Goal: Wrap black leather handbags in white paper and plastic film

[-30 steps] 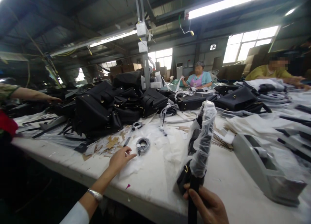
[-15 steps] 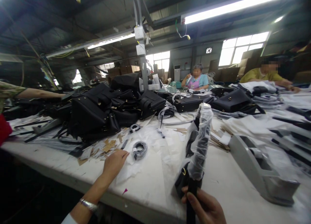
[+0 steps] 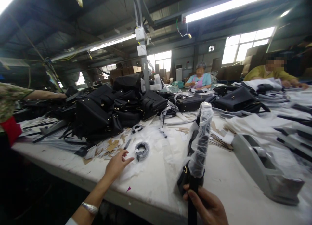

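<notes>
My left hand [image 3: 118, 164] is over the white table [image 3: 156, 186], its thumb and fingers apart and nothing between them. Just right of its fingertips lies a coiled dark strap in clear wrap [image 3: 142, 151]; a second coil [image 3: 136, 128] is farther back. My right hand [image 3: 207, 202] pinches a black strap [image 3: 193, 194] near the front edge. Crinkled clear plastic [image 3: 203, 140] covers the upper part of this strap, which stands upright. Behind it is a small black bag with a gold ring [image 3: 184, 178], partly hidden by the strap and plastic.
Black bags [image 3: 91, 116] are piled at the back left, with brown paper scraps [image 3: 112, 145] before them. A grey tape dispenser [image 3: 265, 169] stands at right. One person's arm [image 3: 46, 95] reaches in from the left; two people [image 3: 200, 78] work across the table.
The fingers of my left hand have spread apart beside the coil. My right hand still grips the strap in about the same place. The view has shifted slightly.
</notes>
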Demonstrator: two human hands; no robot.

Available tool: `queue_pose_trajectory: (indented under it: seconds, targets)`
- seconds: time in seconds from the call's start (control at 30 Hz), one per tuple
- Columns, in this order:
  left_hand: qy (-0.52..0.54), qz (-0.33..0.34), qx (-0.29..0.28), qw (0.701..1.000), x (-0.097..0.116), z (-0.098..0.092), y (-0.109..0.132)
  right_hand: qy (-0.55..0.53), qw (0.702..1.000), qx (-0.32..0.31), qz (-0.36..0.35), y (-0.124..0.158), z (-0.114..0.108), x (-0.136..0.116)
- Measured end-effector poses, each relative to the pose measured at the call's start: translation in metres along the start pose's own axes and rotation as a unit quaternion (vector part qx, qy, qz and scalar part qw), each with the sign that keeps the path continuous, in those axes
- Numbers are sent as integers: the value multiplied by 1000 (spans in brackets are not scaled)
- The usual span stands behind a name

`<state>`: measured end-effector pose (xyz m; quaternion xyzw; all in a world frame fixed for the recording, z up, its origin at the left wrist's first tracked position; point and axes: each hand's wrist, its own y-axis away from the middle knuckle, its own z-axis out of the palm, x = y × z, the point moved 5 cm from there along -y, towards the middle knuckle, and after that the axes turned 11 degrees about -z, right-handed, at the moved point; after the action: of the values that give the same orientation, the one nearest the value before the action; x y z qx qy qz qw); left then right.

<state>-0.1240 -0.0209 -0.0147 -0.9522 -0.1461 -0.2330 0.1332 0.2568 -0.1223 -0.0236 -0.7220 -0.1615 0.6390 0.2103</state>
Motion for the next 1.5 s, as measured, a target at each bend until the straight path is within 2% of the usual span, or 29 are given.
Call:
queue_pose_trajectory:
  seconds: [0.1,0.2,0.33,0.5,0.63,0.7,0.73,0.8,0.9,0.97,1.07,1.17,1.23,1.3,1.33,1.4,1.47,1.5]
  targets:
    - [-3,12,-11,1000,4,6,-1,-5,1000,-6,8,1,0,1]
    - [-16,16,17,1000,8,-1,-2,-6,1000,-8,6,0,0,0]
    - [-20,23,74,997,15,-20,-4,-13,1000,-15,12,0,1,-1]
    - [47,50,144,987,26,-52,-7,-27,999,-14,22,0,2,0]
    - [127,19,207,970,29,-84,2,-29,999,-15,21,0,2,1]
    - [166,2,217,962,32,-90,14,-28,999,-16,24,1,2,3]
    - [193,-4,212,958,33,-87,22,-28,999,-17,25,1,2,4]
    - [272,-22,172,947,33,-71,42,-23,999,-19,24,2,2,8]
    - [407,-82,40,909,28,-24,75,-15,999,-33,9,2,2,11]
    - [392,-106,-39,913,24,6,96,-11,999,-47,-1,2,2,11]
    - [254,-90,-73,960,20,27,114,-9,999,-51,-6,2,1,9]
    - [86,16,-29,996,28,23,115,-13,999,-44,-8,2,1,7]
    - [10,129,13,991,45,16,115,-16,999,-44,-8,2,2,7]
    - [-40,246,14,968,65,15,118,-19,999,-46,-7,2,3,7]
    - [-59,297,-13,953,76,19,122,-21,999,-46,-6,2,3,7]
    - [-78,380,-107,915,93,31,132,-25,999,-47,-4,2,4,7]
    - [-82,399,-190,893,103,43,139,-28,998,-47,-1,2,4,5]
    - [-83,385,-211,895,105,48,140,-30,998,-48,1,2,3,4]
